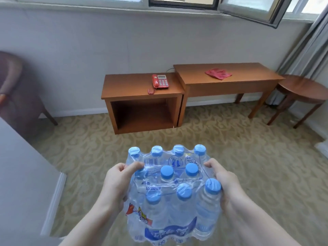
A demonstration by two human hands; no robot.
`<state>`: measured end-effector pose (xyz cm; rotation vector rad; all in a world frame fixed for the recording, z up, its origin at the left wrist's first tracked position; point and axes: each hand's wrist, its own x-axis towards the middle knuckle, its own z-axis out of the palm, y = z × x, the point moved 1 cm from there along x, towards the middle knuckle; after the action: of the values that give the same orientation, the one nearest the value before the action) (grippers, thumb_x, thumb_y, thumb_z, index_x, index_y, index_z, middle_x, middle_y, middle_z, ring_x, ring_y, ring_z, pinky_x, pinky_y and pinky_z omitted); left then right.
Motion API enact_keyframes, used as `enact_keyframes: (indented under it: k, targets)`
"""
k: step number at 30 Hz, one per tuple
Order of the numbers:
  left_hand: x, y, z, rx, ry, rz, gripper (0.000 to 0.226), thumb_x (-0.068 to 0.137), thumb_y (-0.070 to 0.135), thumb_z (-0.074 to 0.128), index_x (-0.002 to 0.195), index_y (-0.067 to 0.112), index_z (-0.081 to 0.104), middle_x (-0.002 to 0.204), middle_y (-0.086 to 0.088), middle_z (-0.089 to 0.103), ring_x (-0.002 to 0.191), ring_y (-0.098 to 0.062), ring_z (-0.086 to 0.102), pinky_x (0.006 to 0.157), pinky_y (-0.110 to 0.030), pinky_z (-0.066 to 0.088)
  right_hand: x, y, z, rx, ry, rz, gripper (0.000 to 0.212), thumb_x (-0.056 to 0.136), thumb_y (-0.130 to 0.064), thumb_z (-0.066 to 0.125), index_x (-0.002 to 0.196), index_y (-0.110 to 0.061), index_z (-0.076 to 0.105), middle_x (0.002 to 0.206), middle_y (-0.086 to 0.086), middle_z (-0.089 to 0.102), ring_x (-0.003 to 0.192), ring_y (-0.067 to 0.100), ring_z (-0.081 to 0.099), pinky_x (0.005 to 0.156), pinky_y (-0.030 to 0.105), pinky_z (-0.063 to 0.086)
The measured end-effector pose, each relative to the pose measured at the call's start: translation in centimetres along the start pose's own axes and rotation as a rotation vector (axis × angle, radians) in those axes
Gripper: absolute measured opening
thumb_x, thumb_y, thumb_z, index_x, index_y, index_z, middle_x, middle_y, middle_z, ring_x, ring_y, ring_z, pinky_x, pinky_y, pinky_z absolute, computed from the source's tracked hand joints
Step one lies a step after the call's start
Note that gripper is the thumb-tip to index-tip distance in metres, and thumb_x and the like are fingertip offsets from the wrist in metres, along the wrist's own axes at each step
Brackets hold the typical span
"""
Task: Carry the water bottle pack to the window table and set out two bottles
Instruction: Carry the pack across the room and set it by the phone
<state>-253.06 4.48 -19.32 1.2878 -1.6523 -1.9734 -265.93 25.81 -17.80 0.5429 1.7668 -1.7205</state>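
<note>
A shrink-wrapped water bottle pack (pixel 174 190) with several blue-capped bottles hangs in front of me above the carpet. My left hand (pixel 118 181) grips its left side, thumb pressed on the wrap near a cap. My right hand (pixel 225 181) clasps its right side, fingers curled around the plastic. Under the window, a long wooden table (pixel 229 82) stands against the far wall, well ahead and to the right of the pack.
A red cloth (pixel 218 73) lies on the long table. A lower open cabinet (pixel 142 102) with a red telephone (pixel 160 81) adjoins it on the left. A round side table (pixel 305 91) and curtain stand at right, an armchair (pixel 16 89) at left. Patterned carpet lies between.
</note>
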Motion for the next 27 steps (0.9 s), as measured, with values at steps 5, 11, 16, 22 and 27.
enact_keyframes:
  k: [5, 11, 16, 22, 27]
  targets:
    - [6.1, 2.8, 1.9, -0.043, 0.115, -0.038, 0.042, 0.071, 0.029, 0.075, 0.065, 0.018, 0.036, 0.039, 0.008, 0.022, 0.033, -0.011, 0.015, 0.035, -0.017, 0.013, 6.7, -6.7, 4.7, -0.097, -0.077, 0.016, 0.037, 0.062, -0.028, 0.074, 0.089, -0.003, 0.073, 0.078, 0.018, 0.072, 0.067, 0.031, 0.063, 0.065, 0.04, 0.053]
    - [16.5, 7.3, 1.1, -0.01, 0.2, -0.063, 0.036, 0.072, 0.028, 0.074, 0.07, 0.015, 0.041, 0.036, 0.009, 0.021, 0.032, -0.011, 0.014, 0.033, -0.017, 0.013, 14.3, -11.4, 13.3, -0.13, -0.116, 0.074, 0.036, 0.065, -0.026, 0.073, 0.09, 0.0, 0.074, 0.071, 0.016, 0.072, 0.062, 0.03, 0.063, 0.062, 0.037, 0.053]
    - [26.5, 12.3, -0.2, 0.004, 0.194, -0.03, 0.039, 0.071, 0.03, 0.075, 0.068, 0.016, 0.039, 0.037, 0.009, 0.023, 0.032, -0.011, 0.014, 0.032, -0.018, 0.013, 19.9, -15.0, 21.1, -0.123, -0.11, 0.069, 0.042, 0.063, -0.03, 0.073, 0.09, 0.001, 0.076, 0.081, 0.018, 0.078, 0.064, 0.031, 0.065, 0.065, 0.037, 0.053]
    - [36.2, 18.7, -0.2, 0.063, 0.19, 0.023, 0.035, 0.067, 0.035, 0.074, 0.068, 0.015, 0.046, 0.04, 0.009, 0.028, 0.033, -0.012, 0.018, 0.034, -0.018, 0.016, 26.0, -21.1, 27.9, -0.099, -0.112, 0.036, 0.035, 0.059, -0.032, 0.072, 0.081, -0.006, 0.074, 0.071, 0.013, 0.075, 0.065, 0.031, 0.066, 0.069, 0.041, 0.056]
    - [44.1, 21.6, 1.5, 0.049, 0.194, -0.003, 0.037, 0.067, 0.037, 0.074, 0.068, 0.016, 0.042, 0.04, 0.01, 0.027, 0.035, -0.011, 0.018, 0.033, -0.02, 0.016, 32.6, -26.1, 32.8, -0.131, -0.118, 0.067, 0.048, 0.059, -0.032, 0.074, 0.096, 0.0, 0.074, 0.09, 0.021, 0.078, 0.067, 0.034, 0.07, 0.076, 0.048, 0.059]
